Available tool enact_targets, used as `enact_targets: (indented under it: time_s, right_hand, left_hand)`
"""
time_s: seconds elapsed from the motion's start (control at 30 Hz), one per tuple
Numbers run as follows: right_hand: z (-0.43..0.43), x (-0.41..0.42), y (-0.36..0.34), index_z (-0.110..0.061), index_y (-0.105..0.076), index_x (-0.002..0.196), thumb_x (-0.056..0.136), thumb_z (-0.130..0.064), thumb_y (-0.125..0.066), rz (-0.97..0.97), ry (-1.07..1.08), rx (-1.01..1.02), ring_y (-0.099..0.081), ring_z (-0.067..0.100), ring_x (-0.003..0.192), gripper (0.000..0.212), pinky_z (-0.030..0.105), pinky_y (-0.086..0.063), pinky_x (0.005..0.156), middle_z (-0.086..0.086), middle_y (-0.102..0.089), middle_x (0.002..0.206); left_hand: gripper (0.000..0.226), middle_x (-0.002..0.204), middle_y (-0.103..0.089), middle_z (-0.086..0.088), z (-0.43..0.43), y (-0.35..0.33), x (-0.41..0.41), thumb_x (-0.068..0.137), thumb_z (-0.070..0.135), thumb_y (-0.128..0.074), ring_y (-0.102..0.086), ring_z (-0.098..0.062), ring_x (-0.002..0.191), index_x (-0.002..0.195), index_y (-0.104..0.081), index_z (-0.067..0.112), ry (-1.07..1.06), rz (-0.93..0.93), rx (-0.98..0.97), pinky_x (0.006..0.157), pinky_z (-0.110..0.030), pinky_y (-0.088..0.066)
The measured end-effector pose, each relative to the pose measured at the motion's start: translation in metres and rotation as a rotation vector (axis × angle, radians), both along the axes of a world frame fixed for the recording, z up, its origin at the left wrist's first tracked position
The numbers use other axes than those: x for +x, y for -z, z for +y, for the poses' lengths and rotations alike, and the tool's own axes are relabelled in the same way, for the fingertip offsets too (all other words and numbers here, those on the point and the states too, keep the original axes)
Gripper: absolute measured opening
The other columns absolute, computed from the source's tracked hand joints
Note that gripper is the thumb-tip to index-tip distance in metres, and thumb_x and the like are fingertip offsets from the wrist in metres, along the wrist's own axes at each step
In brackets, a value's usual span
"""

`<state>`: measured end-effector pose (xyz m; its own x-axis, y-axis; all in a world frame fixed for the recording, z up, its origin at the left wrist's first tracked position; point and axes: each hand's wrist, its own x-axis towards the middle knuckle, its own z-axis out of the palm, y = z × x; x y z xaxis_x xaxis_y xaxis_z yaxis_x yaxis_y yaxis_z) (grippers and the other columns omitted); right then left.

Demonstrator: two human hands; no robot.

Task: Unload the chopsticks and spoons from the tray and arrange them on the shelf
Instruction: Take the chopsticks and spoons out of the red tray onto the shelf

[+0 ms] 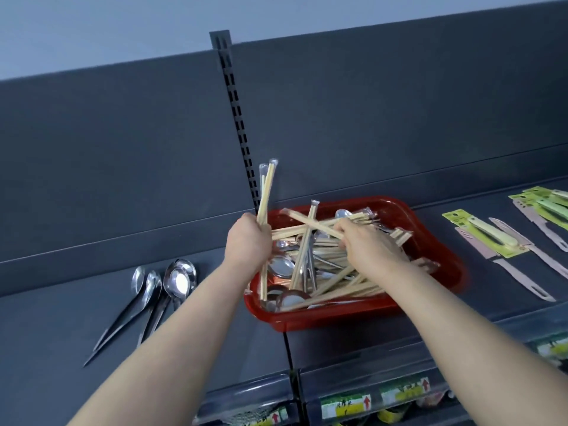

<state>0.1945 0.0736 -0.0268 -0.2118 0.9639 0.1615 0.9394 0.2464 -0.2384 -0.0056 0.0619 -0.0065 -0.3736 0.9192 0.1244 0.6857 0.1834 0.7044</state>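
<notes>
The left hand [249,238] has its fingers clamped round a near-upright bundle of chopsticks [266,192] over the left edge of the red tray [338,319], which sits on the shelf [61,327], while the right hand [367,242], above the tray's heap, pinches a wrapped pair [310,223] with curled fingertips.

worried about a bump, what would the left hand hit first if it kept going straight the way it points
Probably the dark back panel beside the slotted upright, the chopsticks the left hand grips touching first; depth unclear.
</notes>
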Motion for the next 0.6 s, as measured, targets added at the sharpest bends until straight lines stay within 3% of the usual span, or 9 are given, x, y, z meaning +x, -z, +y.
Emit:
enact_targets:
  time_s: [0.07, 0.23, 0.4, 0.5, 0.6]
  right_hand:
    - [0.004, -0.008, -0.001, -0.023, -0.051, 0.116, 0.097, -0.009, -0.039, 0.008, 0.062, 0.004, -0.060, 0.026, 0.081, 0.027, 0.032, -0.042, 0.062, 0.002, -0.065, 0.097]
    - [0.008, -0.034, -0.006, -0.024, -0.054, 0.121, 0.097, -0.027, -0.050, 0.174, 0.017, -0.263, -0.061, 0.026, 0.093, 0.024, 0.030, -0.044, 0.071, 0.002, -0.063, 0.112]
    - [0.009, -0.065, 0.002, -0.013, -0.047, 0.113, 0.083, -0.046, -0.069, 0.228, 0.116, -0.297, -0.061, 0.025, 0.086, 0.049, 0.030, -0.040, 0.060, 0.003, -0.061, 0.099]
    - [0.009, -0.072, 0.004, -0.011, -0.043, 0.117, 0.083, -0.033, -0.072, 0.254, 0.208, -0.286, -0.063, 0.029, 0.093, 0.050, 0.030, -0.043, 0.062, 0.006, -0.064, 0.105]
    - [0.012, -0.072, -0.003, -0.011, -0.044, 0.113, 0.088, -0.020, -0.063, 0.388, 0.176, -0.242, -0.059, 0.030, 0.085, 0.034, 0.030, -0.041, 0.060, 0.007, -0.062, 0.102]
  left_hand:
    - [0.020, 0.095, -0.068, -0.015, -0.004, 0.000, -0.003, 0.093, 0.019, -0.050, -0.064, -0.035, 0.090, 0.099, -0.058, 0.002, -0.026, -0.019, -0.002, 0.077, -0.036, -0.051]
    - [0.015, 0.090, -0.068, -0.018, -0.015, -0.001, 0.004, 0.093, 0.017, -0.051, -0.068, -0.036, 0.080, 0.097, -0.056, 0.004, 0.023, -0.054, -0.031, 0.076, -0.045, -0.056]
    - [0.013, 0.084, -0.068, -0.012, -0.022, -0.005, 0.007, 0.092, 0.018, -0.053, -0.066, -0.030, 0.077, 0.094, -0.058, 0.006, 0.010, -0.035, -0.042, 0.072, -0.039, -0.055]
    - [0.009, 0.065, -0.061, 0.002, -0.029, -0.006, 0.007, 0.090, 0.015, -0.056, -0.057, -0.015, 0.061, 0.081, -0.058, 0.014, 0.015, -0.017, -0.072, 0.061, -0.029, -0.047]
    - [0.007, 0.077, -0.068, -0.002, -0.031, -0.005, 0.006, 0.089, 0.013, -0.056, -0.065, -0.021, 0.073, 0.092, -0.062, 0.015, -0.031, -0.102, 0.018, 0.072, -0.034, -0.054]
